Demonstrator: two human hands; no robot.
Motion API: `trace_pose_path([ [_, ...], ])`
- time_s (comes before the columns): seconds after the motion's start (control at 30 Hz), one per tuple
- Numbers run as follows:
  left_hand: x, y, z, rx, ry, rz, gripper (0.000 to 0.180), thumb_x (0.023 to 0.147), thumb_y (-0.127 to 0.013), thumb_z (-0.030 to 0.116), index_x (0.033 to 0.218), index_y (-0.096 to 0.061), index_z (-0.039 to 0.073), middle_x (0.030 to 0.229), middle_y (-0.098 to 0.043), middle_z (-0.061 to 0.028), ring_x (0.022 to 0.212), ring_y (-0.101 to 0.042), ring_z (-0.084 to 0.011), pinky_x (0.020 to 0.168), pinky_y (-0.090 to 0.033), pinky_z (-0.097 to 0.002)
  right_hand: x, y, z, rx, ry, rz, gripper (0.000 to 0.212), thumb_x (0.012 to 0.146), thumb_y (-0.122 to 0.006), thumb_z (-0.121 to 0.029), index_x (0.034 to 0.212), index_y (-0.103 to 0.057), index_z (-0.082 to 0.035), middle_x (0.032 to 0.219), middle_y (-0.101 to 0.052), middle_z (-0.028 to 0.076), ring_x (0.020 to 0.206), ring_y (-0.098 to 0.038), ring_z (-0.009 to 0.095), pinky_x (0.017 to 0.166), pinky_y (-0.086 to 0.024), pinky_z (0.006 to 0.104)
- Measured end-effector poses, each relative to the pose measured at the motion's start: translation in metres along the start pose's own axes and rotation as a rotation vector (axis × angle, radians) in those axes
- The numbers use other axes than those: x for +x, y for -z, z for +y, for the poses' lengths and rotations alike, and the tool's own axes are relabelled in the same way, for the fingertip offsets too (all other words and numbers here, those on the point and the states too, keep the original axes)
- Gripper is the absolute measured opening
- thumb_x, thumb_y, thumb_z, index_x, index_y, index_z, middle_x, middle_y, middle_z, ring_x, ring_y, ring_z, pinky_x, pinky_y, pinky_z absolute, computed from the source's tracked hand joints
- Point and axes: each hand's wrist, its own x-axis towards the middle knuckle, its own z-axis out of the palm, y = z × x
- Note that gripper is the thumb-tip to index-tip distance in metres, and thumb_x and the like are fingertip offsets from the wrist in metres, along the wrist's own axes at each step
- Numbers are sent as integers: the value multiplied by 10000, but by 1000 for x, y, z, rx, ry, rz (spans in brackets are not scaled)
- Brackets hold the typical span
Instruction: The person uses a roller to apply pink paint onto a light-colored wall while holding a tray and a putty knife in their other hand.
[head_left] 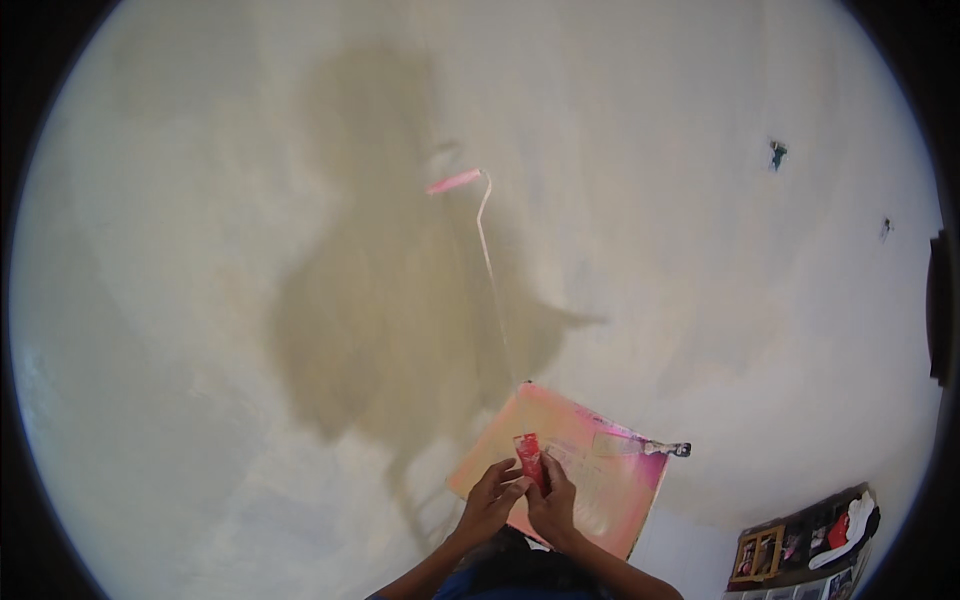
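Fingers (507, 476) of the left hand (488, 500) and right hand (552, 508) curl nearly closed, holding a red tube (530, 457) by its lower part; its top juts past them over the pink-smeared worktop (612, 497), with a paint roller (455, 182) beyond.

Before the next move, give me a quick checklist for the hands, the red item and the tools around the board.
1. Red item secure: ok, held between the left hand and the right hand.
2. Red item clean: not ok, pale smears show on it.
3. Board clean: not ok, pink stains mark it.
4. Scraper fully within the board's outline: not ok, its handle end juts past the right corner.
5. Paint roller clear of both hands: ok, its pink sleeve is well beyond the board.
6. Board firmly supported: cannot tell, what holds it up is hidden.
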Motion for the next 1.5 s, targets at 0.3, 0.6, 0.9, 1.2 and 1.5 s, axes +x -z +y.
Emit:
trace_pose_path([
  [0.3, 47, -1, -13, 122, -23, -61, 379, 858, -668, 185, 1154, -540, -13, 1017, -647, -123, 866, -642, -174, 768, -524, -279, 10, -32, 23, 135, -1, 103, 458, 793, -650, -44, 1213, -470, -17, 971, -632, 160, 781, -657, 247, 686, -525, 326],
  [0.6, 68, 17, -20, 134, -263, 110, 304, 931, -542, 175, 1184, -477, 19, 839, -610, -46, 670, -597, -111, 585, -505, -265, -2, 107, 22, -358, 202, 239, 470, 785, -696, -133, 1203, -526, -4, 1208, -538, 198, 1164, -475, 365, 1010, -359, 450],
  [0.9, 150, 60, 34, 712, -807, 415, 356, 964, -470, 277, 1228, -451, 40, 917, -627, -231, 818, -612, -422, 664, -487, -464, -95, 214, 160, -266, -540, 295, 512, 985, -402, -377, 1163, -532, 86, 1050, -604, 241, 1007, -567, 330, 911, -418, 403],
  [1.2, 266, 103, 170, 854, -913, 540, 306, 943, -487, 248, 1144, -450, 19, 775, -624, -241, 722, -605, -444, 615, -465, -521, -107, 190, 200, 138, -206, 89, 600, 954, -425, -512, 1244, -519, 4, 1054, -623, 96, 934, -581, 163, 745, -496, 298],
  [1.5, 334, 120, 251, 877, -960, 589, 260, 943, -489, 284, 1016, -467, 35, 722, -618, -239, 688, -599, -457, 601, -462, -536, -96, 179, 162, -18, -357, 146, 573, 973, -397, -481, 1235, -523, 13, 1090, -621, 115, 983, -577, 193, 786, -494, 313],
])
